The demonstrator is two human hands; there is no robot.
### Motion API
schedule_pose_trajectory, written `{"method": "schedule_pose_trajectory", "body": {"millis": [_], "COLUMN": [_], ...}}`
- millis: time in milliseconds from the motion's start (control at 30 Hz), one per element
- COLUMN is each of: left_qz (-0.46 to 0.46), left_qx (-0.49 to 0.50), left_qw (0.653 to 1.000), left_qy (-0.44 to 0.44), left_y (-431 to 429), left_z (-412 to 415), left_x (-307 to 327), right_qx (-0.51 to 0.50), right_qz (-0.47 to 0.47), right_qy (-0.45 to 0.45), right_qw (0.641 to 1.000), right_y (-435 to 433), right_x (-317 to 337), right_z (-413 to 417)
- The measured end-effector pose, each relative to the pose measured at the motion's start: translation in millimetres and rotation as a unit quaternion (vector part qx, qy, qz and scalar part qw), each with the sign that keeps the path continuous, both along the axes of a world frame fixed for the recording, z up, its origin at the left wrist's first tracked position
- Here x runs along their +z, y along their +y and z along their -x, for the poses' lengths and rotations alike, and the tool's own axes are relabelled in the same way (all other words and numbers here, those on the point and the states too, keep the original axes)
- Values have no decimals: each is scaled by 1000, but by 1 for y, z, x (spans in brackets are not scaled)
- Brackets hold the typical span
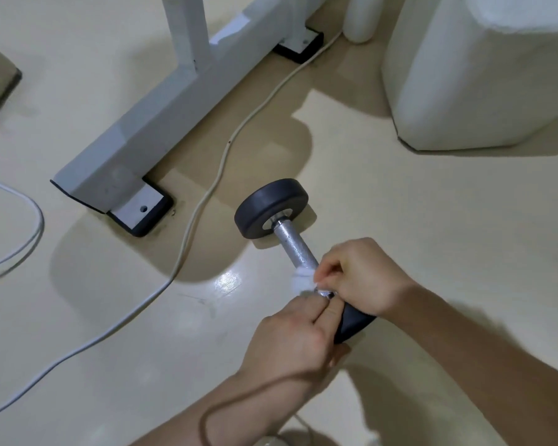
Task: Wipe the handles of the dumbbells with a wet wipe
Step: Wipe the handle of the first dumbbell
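Our left hand (290,336) grips near black end so dumbbell (298,249) stays put on floor. Our right hand (361,278) pinches wet wipe (303,280) round handle (295,249), just above left.

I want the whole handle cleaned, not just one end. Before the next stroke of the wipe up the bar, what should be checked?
1. Wet wipe on the handle: ok, wrapped at its near end.
2. Right hand pinching the wipe: ok.
3. Left hand steadying the near end: ok, fingers by the near weight.
4. Bar ahead unobstructed up to the far weight: ok.
5. Cable away from the dumbbell: ok, apart to the left.
6. Wipe still damp: cannot tell.
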State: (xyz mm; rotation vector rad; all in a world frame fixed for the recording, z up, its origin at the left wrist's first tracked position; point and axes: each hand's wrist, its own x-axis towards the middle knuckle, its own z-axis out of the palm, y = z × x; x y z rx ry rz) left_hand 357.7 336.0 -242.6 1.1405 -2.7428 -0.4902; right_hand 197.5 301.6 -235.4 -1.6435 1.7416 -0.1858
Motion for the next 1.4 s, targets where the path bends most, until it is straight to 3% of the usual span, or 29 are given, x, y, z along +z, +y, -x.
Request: {"method": "schedule_pose_trajectory", "body": {"millis": [67,200,367,601,768,935,1135,1269,1402], "left_qz": [-3,-23,-80,-98,-100,-63,-61,-49,-54], "left_qx": [2,-16,-22,-27,-4,3,9,-5,-8], "left_qw": [1000,1000,996,995,995,998,998,999,998], "left_qy": [-3,-3,28,20,16,-1,-5,-17,-15], "left_y": [0,-2,1,-2,5,6,8,8,7], "left_z": [2,-4,-19,-24,-23,-13,-17,-21,-24], "left_x": [0,2,1,3,1,4,4,2,0], "right_qx": [-17,-165,-29,-189,-87,-189,-113,-233,-225], "right_qz": [19,103,-29,79,-74,67,-73,18,27], "right_qy": [-17,-97,-49,-131,-120,-126,-97,-113,-134], "right_qw": [1000,976,998,970,986,972,986,966,965], "right_y": [-10,-61,2,-56,9,-51,3,-38,-35], "right_x": [-3,-17,-1,-21,-2,-19,-5,-18,-20], "right_z": [-2,-23,5,-26,0,-26,2,-20,-23]}}
